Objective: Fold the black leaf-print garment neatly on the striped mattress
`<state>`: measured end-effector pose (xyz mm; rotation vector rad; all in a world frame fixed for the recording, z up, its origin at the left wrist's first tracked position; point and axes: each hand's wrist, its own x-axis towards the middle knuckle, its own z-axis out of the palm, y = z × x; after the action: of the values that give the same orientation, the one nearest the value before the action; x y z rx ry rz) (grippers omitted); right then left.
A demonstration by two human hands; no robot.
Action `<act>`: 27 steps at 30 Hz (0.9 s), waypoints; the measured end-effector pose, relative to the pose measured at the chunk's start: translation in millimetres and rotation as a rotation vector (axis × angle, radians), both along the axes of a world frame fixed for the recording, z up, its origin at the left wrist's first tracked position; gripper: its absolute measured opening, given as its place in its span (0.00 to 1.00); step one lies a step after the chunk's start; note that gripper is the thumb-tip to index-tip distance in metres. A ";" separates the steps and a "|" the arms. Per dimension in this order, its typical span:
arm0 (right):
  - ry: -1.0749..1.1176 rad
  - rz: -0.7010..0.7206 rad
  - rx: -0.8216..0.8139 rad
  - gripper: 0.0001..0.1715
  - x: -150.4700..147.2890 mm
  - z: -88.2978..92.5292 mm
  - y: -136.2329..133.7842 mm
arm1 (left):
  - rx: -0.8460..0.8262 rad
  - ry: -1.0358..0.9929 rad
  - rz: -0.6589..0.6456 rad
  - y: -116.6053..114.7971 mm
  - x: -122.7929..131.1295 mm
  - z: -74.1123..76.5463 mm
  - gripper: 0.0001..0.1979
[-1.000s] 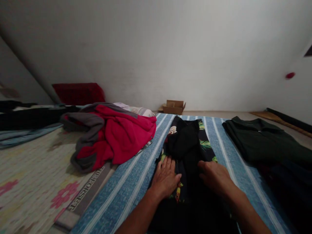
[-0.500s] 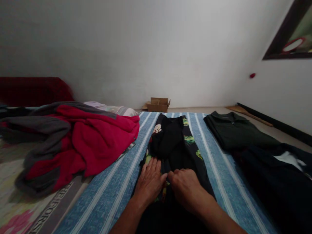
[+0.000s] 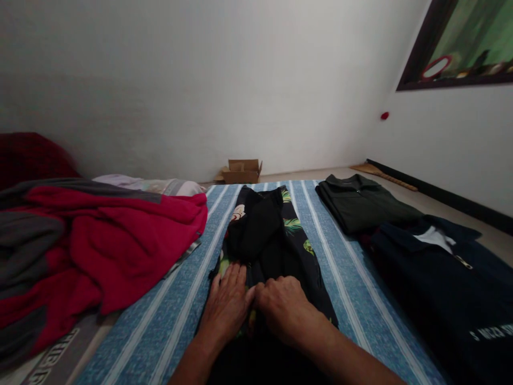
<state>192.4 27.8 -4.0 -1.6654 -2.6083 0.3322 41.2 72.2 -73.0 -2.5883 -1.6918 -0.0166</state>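
Note:
A black floral-print garment (image 3: 260, 230) lies lengthwise in front of me, with sides folded inward and plain black cloth bunched on top. Green leaves and pale flowers show along its edges. My left hand (image 3: 226, 299) rests flat on its near left part, fingers stretched out. Close beside it, my right hand (image 3: 282, 305) is closed, its curled fingers gripping the garment's cloth near the middle. The left thumb almost meets the right hand's fingers. The cloth pinched under the right fingers is mostly hidden, and the garment's near end is dark between my forearms.
A blue striped sheet (image 3: 192, 289) lies beneath. To the left is a crumpled red and grey garment (image 3: 132, 246). On the right lie a folded dark green garment (image 3: 364, 200) and a navy zip-collared top (image 3: 436, 283). A cardboard box (image 3: 241, 174) stands by the wall.
The view has turned slightly right, so everything sits further left and more of the navy top shows. Both hands keep nearly the same place on the garment.

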 end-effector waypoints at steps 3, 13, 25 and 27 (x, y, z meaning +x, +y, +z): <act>-0.043 -0.022 -0.012 0.09 2.3 -0.8 2.7 | 0.017 -0.048 -0.007 -3.8 1.2 2.1 0.25; -0.170 -0.051 -0.083 0.13 6.8 -20.4 4.2 | -0.011 -0.158 0.006 -22.4 3.4 -3.2 0.25; -0.203 -0.020 0.141 0.17 -1.9 10.6 59.4 | -0.074 -0.269 -0.031 -29.9 7.3 3.1 0.24; -0.205 0.033 0.193 0.23 -9.8 6.5 80.0 | -0.097 -0.267 -0.041 -32.7 7.2 4.7 0.24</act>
<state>182.6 107.8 2.4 -1.6738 -2.7081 -0.0940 48.4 39.5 -68.3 -2.7991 -1.7581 -0.3020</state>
